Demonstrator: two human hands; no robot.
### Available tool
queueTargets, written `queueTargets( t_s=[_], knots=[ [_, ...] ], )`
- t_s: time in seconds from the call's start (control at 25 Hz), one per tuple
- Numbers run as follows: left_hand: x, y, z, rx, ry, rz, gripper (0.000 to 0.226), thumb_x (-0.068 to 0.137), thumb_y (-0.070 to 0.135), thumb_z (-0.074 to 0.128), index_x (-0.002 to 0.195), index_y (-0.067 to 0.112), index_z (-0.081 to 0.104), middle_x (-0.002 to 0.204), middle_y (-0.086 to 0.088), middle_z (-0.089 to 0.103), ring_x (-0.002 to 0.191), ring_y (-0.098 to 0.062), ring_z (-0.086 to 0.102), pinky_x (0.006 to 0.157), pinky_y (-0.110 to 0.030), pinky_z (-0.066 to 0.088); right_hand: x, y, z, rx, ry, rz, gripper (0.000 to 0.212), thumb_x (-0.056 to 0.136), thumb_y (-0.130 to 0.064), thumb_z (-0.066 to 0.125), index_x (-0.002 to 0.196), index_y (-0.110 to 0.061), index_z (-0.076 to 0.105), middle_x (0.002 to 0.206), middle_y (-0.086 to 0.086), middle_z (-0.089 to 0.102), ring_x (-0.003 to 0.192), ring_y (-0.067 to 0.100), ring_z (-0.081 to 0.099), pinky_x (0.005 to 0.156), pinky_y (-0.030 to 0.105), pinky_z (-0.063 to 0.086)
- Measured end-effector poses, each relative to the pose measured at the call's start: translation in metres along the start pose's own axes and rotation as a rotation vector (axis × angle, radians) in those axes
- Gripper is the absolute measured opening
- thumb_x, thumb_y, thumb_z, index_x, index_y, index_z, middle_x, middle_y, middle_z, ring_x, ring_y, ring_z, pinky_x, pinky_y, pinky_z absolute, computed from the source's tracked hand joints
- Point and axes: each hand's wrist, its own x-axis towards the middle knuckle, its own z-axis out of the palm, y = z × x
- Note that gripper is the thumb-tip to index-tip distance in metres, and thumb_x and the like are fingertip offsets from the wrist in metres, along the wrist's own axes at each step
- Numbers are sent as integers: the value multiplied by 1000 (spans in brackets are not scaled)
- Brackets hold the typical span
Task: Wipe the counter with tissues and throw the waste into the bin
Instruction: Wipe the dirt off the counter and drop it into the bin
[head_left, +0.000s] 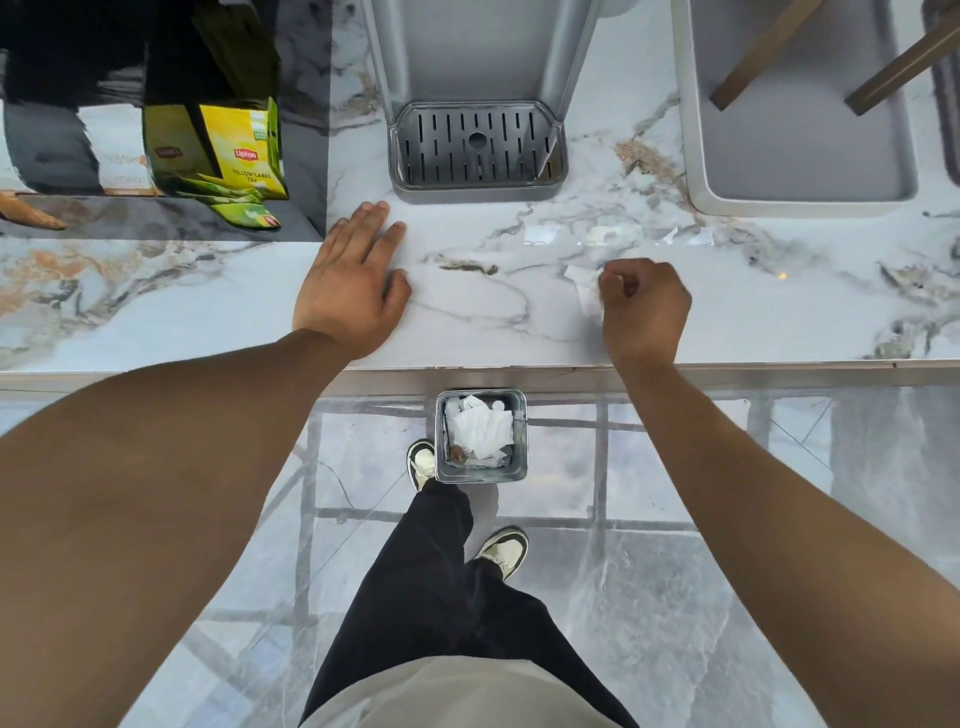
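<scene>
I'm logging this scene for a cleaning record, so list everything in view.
counter: one, white marble, across the middle
tissue: one, white, in right hand
bin: one, grey, on floor below counter edge, holds white tissues
drip tray: one, grey, centre back
tea boxes: two, yellow and green, back left
sink: one, grey, back right
shoes: two, pale
left hand: flat on counter
right hand: fisted on tissue

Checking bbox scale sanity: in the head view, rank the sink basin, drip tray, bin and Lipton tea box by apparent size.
1. Sink basin, partly cut off by the frame.
2. Drip tray.
3. Lipton tea box and bin look about alike; the bin sits on the floor, farther from the camera, so I won't rank them.
</scene>
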Motion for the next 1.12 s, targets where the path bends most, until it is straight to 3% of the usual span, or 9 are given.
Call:
queueTargets(
  t_s=[0.16,0.28,0.36,0.44,0.56,0.68,0.8,0.92,1.12],
  knots=[
    [0,0,1,4,12,9,56,98,30,37,149,7,40,162,-15,28,153,-29,20,125,-45,15,-54,-8,11,-4,-61,-181,14,87,-8,62,84,-14,75,84,8,66,77,21,61,72,21,40],
    [0,0,1,7,10,7,56,99,31,37,149,7,39,162,-15,28,153,-29,20,125,-45,15,-97,-15,12,65,-297,-263,11,84,-6,70,83,-15,77,84,4,69,75,15,62,75,25,49],
    [1,-1,1,6,11,4,56,99,31,36,149,7,39,163,-15,27,153,-28,19,125,-44,15,-98,-21,7,87,-397,-377,13,83,-5,71,83,-16,77,83,1,68,71,10,61,71,20,48],
    [0,-1,2,7,10,5,57,98,32,35,149,7,39,162,-15,27,153,-28,19,125,-44,15,-66,-28,2,79,-276,-446,15,86,-5,67,84,-16,77,81,0,66,67,9,59,66,13,44],
    [1,0,2,21,0,0,58,98,34,34,150,8,38,163,-13,26,153,-27,17,126,-44,14,12,-42,-3,28,-14,-281,21,88,-8,59,80,-18,75,82,2,69,71,14,62,66,18,41],
    [1,-1,2,31,-6,-11,58,99,34,33,150,9,38,164,-12,26,153,-26,17,126,-43,14,60,-46,10,-5,-13,-76,23,87,-8,55,84,-18,76,91,4,74,85,19,68,71,18,44],
    [1,0,1,33,-1,-5,57,98,34,34,150,9,39,163,-12,27,153,-26,19,126,-42,14,51,-54,38,-42,-45,-60,19,91,-10,56,92,-17,74,99,9,69,90,23,65,77,22,44],
    [1,0,2,34,-3,-4,57,99,33,35,149,8,39,163,-12,27,153,-26,19,126,-43,15,5,-56,47,-69,-134,-244,15,92,-10,57,91,-14,72,96,11,63,88,22,59,72,19,33],
    [1,1,0,26,3,0,56,98,33,35,148,7,41,162,-13,29,153,-26,20,125,-44,16,-74,-27,16,-19,-470,-465,14,89,-5,65,87,-13,76,87,1,63,74,8,55,76,20,43]
  ],
)
